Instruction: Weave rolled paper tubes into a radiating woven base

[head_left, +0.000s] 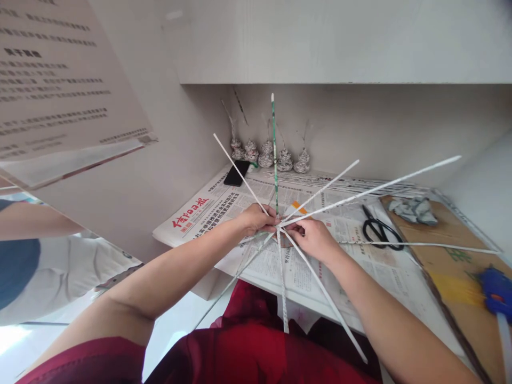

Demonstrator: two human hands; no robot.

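Observation:
Several thin rolled-paper sticks (pixel 376 190) cross at one point and spread out like the spokes of a star. Most are white, and one green-patterned stick (pixel 274 144) points away from me. My left hand (pixel 258 220) grips the crossing from the left, fingers closed on the sticks. From the right, my right hand (pixel 314 237) pinches close to the same crossing, thumb and fingers together. The fingertips partly cover how the sticks join at the centre. Some sticks extend over the table's front edge towards my red clothing (pixel 256 341).
Newspaper (pixel 336 266) covers the table. Black scissors (pixel 380 234), a crumpled cloth (pixel 414 210) on cardboard (pixel 436 253) and a blue glue gun (pixel 496 290) lie right. A phone (pixel 236 174) and several woven paper gourds (pixel 266 156) stand behind, below an overhanging white panel (pixel 340 42).

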